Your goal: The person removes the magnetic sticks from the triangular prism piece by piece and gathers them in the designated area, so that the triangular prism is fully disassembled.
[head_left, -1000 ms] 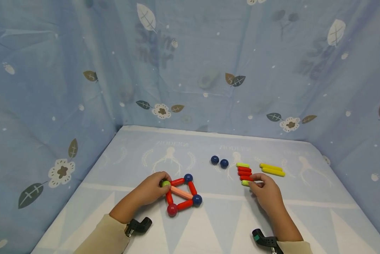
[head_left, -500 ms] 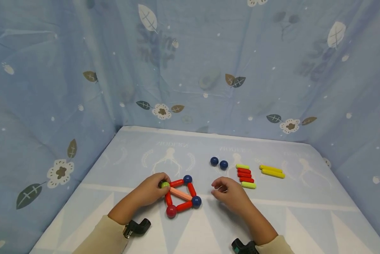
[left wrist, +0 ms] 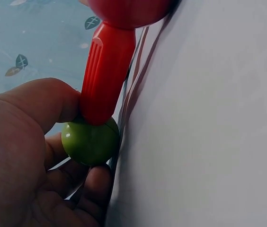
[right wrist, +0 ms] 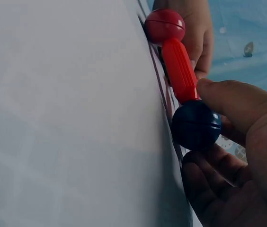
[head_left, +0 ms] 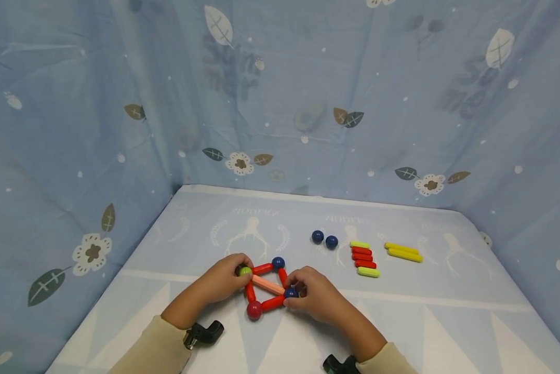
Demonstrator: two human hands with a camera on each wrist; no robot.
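A flat four-sided frame of red rods with balls at its corners lies on the table, a salmon-coloured rod (head_left: 267,284) running diagonally across it. My left hand (head_left: 225,277) grips the green ball (left wrist: 91,142) at its left corner, thumb by the end of a red rod (left wrist: 107,75). At the right corner, my right hand (head_left: 321,297) holds a blue ball (right wrist: 196,125) between thumb and fingers. The red ball (head_left: 254,310) forms the near corner and another blue ball (head_left: 278,263) the far one; neither is touched.
Two loose blue balls (head_left: 324,239) lie beyond the frame. To their right is a row of short red rods (head_left: 362,257) with a yellow-green rod (head_left: 367,272) at each end. Two longer yellow rods (head_left: 403,253) lie farther right. A patterned curtain (head_left: 280,93) surrounds the table.
My right hand has left the row of short rods, moved left, and taken hold of the frame's right blue ball. My left hand has stayed on the green ball.
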